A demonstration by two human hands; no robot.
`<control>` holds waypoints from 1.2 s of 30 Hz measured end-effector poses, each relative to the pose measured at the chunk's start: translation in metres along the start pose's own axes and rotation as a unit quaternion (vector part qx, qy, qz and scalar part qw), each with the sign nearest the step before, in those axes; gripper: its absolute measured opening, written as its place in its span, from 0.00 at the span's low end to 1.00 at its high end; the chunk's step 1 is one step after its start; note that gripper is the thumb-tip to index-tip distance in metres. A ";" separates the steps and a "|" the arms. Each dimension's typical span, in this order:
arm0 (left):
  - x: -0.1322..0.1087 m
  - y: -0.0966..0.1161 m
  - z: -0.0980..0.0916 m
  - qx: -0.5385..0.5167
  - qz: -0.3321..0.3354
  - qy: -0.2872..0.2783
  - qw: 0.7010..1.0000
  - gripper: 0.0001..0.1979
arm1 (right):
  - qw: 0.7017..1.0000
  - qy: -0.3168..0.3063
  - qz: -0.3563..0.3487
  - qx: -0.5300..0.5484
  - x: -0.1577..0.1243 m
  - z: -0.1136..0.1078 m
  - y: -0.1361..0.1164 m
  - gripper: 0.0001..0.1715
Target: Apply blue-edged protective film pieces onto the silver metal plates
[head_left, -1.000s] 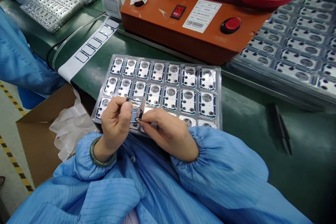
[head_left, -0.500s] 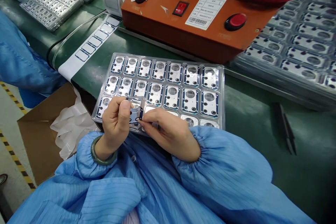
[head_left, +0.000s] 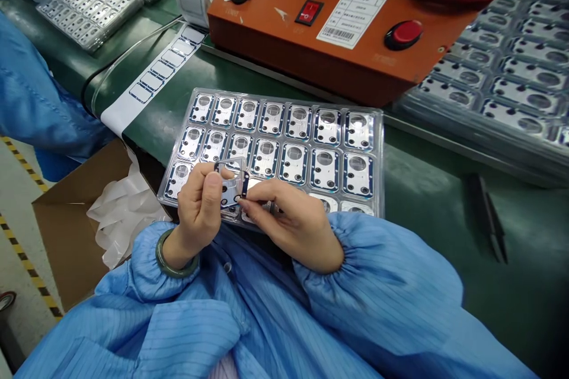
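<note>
A: Where is the small clear film piece with dark-blue border [head_left: 232,186]?
B: Over the clear plastic tray [head_left: 381,160], pinched by left hand [head_left: 198,207] and right hand [head_left: 284,219]. Weak pinch could drop it.

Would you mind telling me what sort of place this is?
This looks like a factory assembly line for small parts: there is a blue striped antistatic smock, a clear tray of metal-framed pieces, and an orange bench machine with a barcode label.

Green workbench [head_left: 444,237], pale floor [head_left: 18,201], probably painted, yellow-and-black hazard tape [head_left: 31,269] along it
</note>
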State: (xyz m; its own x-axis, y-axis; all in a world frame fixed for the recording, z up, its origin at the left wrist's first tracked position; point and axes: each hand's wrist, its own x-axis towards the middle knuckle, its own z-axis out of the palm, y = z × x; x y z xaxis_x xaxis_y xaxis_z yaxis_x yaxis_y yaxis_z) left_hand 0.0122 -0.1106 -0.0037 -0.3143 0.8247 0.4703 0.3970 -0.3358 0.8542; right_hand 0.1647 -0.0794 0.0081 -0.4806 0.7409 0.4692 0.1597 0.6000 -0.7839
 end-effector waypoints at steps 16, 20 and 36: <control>0.003 0.001 -0.001 -0.145 -0.142 -0.038 0.979 0.15 | 0.992 -0.022 0.091 0.081 0.004 -0.005 -0.004 0.04; 0.004 0.000 -0.001 -0.136 -0.143 -0.037 0.980 0.15 | 0.992 -0.019 0.090 0.092 0.004 -0.005 -0.005 0.05; 0.005 0.001 0.000 -0.131 -0.154 -0.045 0.978 0.17 | 0.992 -0.025 0.097 0.083 0.005 -0.006 -0.006 0.04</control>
State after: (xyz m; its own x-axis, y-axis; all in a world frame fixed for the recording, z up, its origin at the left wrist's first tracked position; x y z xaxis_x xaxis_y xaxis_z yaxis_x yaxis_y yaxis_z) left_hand 0.0112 -0.1065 -0.0001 -0.3021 0.9381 0.1694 0.0559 -0.1600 0.9855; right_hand 0.1662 -0.0773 0.0171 -0.4980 0.8189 0.2853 0.1117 0.3868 -0.9154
